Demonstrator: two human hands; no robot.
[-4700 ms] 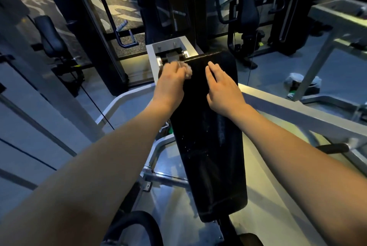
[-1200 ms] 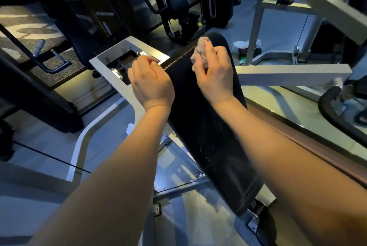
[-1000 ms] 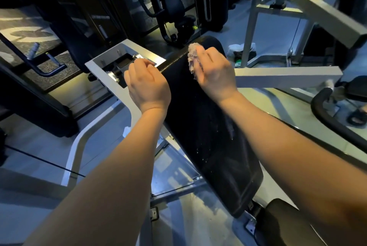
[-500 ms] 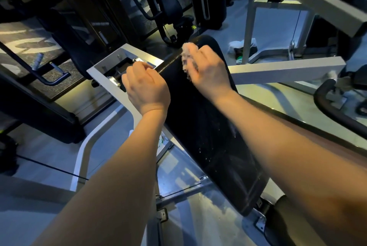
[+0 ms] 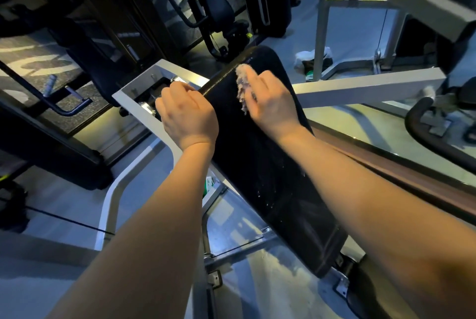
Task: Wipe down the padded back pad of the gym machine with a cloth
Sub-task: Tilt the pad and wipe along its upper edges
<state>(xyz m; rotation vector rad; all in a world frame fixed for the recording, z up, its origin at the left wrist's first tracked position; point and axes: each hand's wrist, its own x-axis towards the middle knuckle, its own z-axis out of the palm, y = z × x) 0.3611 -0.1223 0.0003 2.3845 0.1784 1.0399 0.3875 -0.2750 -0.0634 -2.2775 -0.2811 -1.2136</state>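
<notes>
The long black back pad [image 5: 260,164] slopes from upper centre down to the lower right. White specks dot its lower half. My right hand [image 5: 273,102] presses a small pale crumpled cloth [image 5: 242,86] flat against the pad's upper part; the cloth sticks out past my fingers on the left. My left hand [image 5: 186,115] is curled over the pad's upper left edge, next to the white frame bracket [image 5: 144,81]. Both forearms reach in from the bottom.
White frame tubes run under the pad [image 5: 116,189] and across to the right [image 5: 365,86]. A black curved handle [image 5: 422,133] is at the right. Dark machines [image 5: 216,9] stand behind. A white bag [image 5: 306,54] lies on the grey floor.
Earlier the cloth was in my left hand; now my right hand holds it. Over the last second my right hand slid the cloth slightly left and down on the pad's top. The left hand stays gripping the edge.
</notes>
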